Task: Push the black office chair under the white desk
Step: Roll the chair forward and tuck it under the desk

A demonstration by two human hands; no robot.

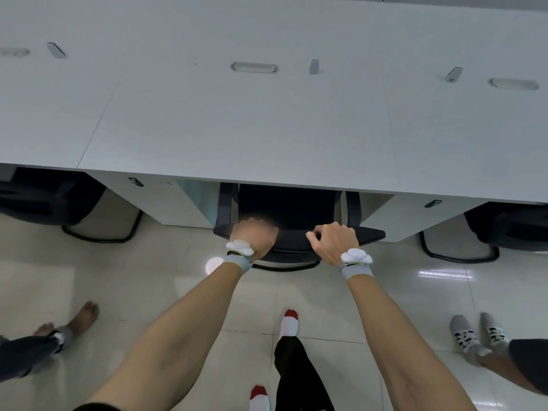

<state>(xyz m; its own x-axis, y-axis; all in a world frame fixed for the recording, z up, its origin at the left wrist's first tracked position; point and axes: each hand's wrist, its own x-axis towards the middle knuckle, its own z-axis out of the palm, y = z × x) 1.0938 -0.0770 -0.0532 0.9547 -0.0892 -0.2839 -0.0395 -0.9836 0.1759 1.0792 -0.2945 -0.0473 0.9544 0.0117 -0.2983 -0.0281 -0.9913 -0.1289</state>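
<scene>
From your head camera, looking down: both your bare arms reach forward to a black chair point(296, 223) parked at the front edge of a long white desk point(267, 129). Your left hand point(253, 237) is curled closed over the top edge of the chair back, left of its middle; it is blurred, so the fingers cannot be made out singly. Your right hand point(335, 241) rests on the same top edge, right of the middle, fingers bent over the far side and thumb pointing left along the near side, gripping the edge. The chair back lies directly under both hands, running crosswise between and beyond them. The seat and armrests sit mostly beneath the desk top, between two white desk panels; the back stands just outside the desk edge. Each wrist wears a grey band with a white device. Your feet, in white socks with red toes point(289, 323), stand on the pale tiled floor point(148, 277) behind the chair.
</scene>
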